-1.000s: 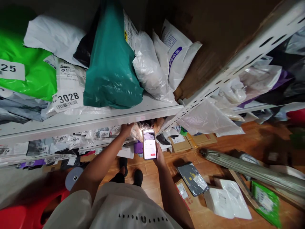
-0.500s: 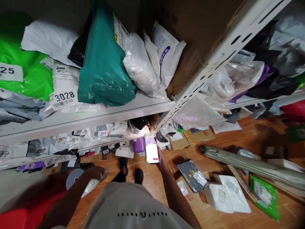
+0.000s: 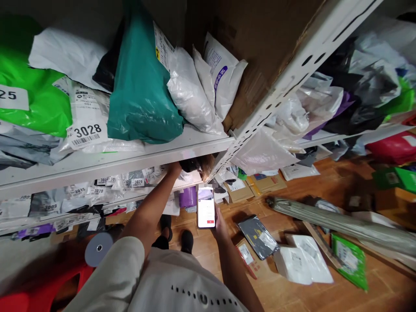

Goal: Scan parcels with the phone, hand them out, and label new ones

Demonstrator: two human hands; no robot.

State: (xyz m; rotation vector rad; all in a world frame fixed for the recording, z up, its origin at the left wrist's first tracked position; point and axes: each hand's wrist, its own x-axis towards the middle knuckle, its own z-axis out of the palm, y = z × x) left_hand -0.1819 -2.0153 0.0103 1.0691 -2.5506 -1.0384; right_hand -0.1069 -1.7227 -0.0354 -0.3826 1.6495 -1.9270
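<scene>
My right hand (image 3: 220, 223) grips a smartphone (image 3: 206, 207) from its right side, screen lit and facing up. My left hand (image 3: 174, 170) reaches under the front edge of the upper shelf (image 3: 156, 159), beside a black plastic bag (image 3: 190, 164) on the shelf below. Its fingers are hidden there, so whether it holds anything does not show. Along that lower shelf, left of the hand, lie several white packages with number labels, among them the 3029 package (image 3: 138, 182). A purple package (image 3: 187, 197) is below, left of the phone.
Above stand a teal parcel (image 3: 146, 95), a green parcel (image 3: 35, 99) and white parcels. A white perforated post (image 3: 260, 112) rises at the right. Floor parcels, a long wrapped roll (image 3: 325, 216) and a red stool (image 3: 48, 286) surround my feet.
My left hand has moved up and right from the lower left, where it held a pale package, to the lower shelf. That package is out of sight. The phone stays in my right hand.
</scene>
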